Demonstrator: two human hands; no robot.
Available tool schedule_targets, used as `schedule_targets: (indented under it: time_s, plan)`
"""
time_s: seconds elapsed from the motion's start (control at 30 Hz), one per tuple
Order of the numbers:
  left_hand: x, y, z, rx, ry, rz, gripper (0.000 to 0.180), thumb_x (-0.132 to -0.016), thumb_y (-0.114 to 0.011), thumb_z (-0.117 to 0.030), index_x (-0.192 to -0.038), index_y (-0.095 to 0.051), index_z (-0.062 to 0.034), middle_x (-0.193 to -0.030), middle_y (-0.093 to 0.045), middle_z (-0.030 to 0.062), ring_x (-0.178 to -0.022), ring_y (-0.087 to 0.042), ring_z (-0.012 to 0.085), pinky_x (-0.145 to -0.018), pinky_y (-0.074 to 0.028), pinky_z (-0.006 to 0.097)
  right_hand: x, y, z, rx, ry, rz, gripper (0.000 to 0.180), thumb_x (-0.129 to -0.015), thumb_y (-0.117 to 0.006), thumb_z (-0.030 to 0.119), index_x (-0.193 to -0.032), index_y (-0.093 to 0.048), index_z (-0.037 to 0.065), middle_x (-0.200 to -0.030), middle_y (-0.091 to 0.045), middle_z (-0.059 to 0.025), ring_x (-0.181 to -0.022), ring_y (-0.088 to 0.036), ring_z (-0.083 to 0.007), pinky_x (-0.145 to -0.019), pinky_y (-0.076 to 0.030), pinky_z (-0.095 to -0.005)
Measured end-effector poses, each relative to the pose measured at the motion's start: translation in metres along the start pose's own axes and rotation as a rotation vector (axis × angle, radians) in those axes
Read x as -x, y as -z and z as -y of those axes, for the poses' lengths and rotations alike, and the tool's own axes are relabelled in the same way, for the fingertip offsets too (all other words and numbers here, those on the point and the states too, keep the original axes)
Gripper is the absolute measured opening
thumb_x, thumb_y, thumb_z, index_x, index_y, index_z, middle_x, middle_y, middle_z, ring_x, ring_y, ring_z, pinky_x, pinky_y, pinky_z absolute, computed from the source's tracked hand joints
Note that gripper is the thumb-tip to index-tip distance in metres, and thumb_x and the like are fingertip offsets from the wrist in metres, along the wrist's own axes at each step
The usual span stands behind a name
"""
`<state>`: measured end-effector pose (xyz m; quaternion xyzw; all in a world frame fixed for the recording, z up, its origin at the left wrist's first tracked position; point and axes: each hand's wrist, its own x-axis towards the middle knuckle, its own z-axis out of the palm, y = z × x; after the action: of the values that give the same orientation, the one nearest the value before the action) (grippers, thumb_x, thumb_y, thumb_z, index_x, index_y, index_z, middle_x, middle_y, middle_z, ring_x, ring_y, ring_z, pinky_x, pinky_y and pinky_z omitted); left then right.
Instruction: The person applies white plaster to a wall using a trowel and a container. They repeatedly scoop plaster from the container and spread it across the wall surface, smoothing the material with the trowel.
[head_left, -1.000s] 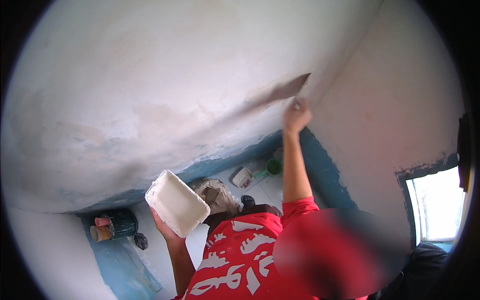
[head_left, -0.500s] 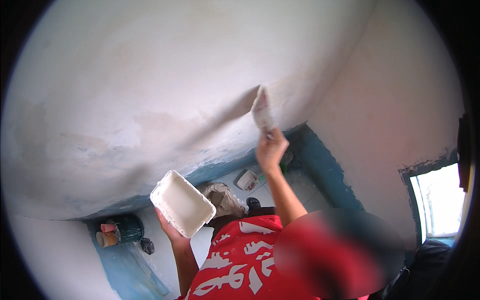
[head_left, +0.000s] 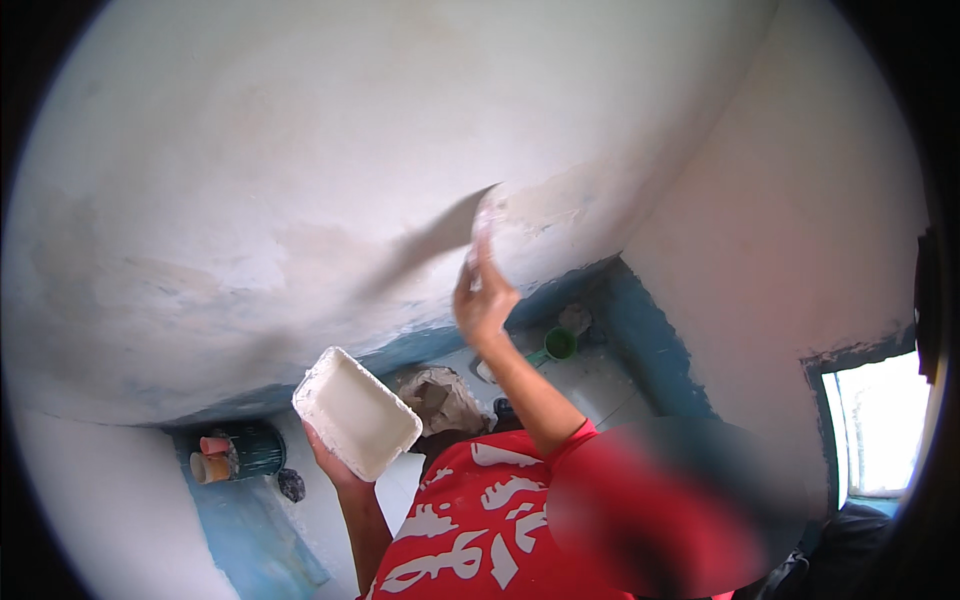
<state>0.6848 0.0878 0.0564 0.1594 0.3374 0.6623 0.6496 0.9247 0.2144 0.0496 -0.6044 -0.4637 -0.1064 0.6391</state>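
My right hand (head_left: 485,302) is closed round a putty knife (head_left: 487,222), whose broad blade is coated in white. Its blade is at the whitish wall (head_left: 330,140) and casts a long shadow to the left; whether the edge touches cannot be made out. Lower left, my left hand (head_left: 335,464) grips a white rectangular tray (head_left: 397,453) from beneath and along its near side. Smooth white paste (head_left: 350,405) covers the tray's bottom, and dried smears crust its rim. Damp-looking beige patches show on the wall around the knife.
An opened, crumpled bag (head_left: 437,402) stands on the floor beyond my body. Beyond my right forearm lies a green scoop (head_left: 560,343). A dark green bucket (head_left: 262,450), with a pink cup (head_left: 212,444) and an orange-brown cup (head_left: 207,469), is at left. A bright window (head_left: 875,420) is at right.
My right hand and the putty knife have moved left and slightly down along the wall. The green scoop is now in plainer view. The tray has shifted slightly left in the picture.
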Motion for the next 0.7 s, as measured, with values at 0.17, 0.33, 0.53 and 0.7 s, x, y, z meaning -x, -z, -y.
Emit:
schedule_targets:
  time_s: [0.17,0.33,0.53,0.7]
  plan:
    - [0.000,0.006,0.001,-0.014,-0.019,0.001,0.056,-0.098,-0.034,-0.049,-0.139,-0.039,-0.0117,-0.133,-0.049,0.0074,-0.118,-0.052,0.0263,-0.098,-0.043,0.043,0.004,0.038,-0.014,-0.120,0.104,0.099,0.040,-0.080,-0.056,-0.008,-0.118,-0.061,0.001,-0.110,-0.064,-0.0227,-0.099,-0.065,-0.0335,-0.079,-0.055,-0.0337]
    - [-0.003,0.009,0.003,0.055,-0.011,0.053,0.056,-0.097,-0.037,-0.048,-0.138,-0.040,-0.0105,-0.133,-0.050,0.0084,-0.118,-0.052,0.0270,-0.098,-0.044,0.044,-0.020,0.086,-0.106,0.055,-0.173,-0.150,0.021,-0.086,-0.055,-0.001,-0.104,-0.063,-0.006,-0.087,-0.069,-0.0197,-0.081,-0.069,-0.0275,-0.069,-0.052,-0.0356]
    - [-0.002,0.019,0.000,-0.052,0.021,-0.019,0.058,-0.098,-0.031,-0.051,-0.139,-0.038,-0.0115,-0.134,-0.048,0.0072,-0.119,-0.051,0.0265,-0.099,-0.042,0.043,-0.047,0.050,-0.161,0.309,-0.418,-0.221,0.020,-0.085,-0.058,0.015,-0.088,-0.064,-0.004,-0.073,-0.063,-0.0242,-0.070,-0.062,-0.0436,-0.060,-0.048,-0.0449]
    - [-0.001,0.018,-0.001,-0.061,0.021,-0.047,0.060,-0.097,-0.032,-0.053,-0.140,-0.037,-0.0114,-0.135,-0.047,0.0074,-0.121,-0.049,0.0268,-0.100,-0.041,0.043,0.008,-0.004,-0.034,0.006,-0.303,-0.099,0.032,-0.089,-0.056,0.006,-0.119,-0.060,-0.004,-0.093,-0.067,-0.0260,-0.058,-0.064,-0.0235,-0.049,-0.046,-0.0310]
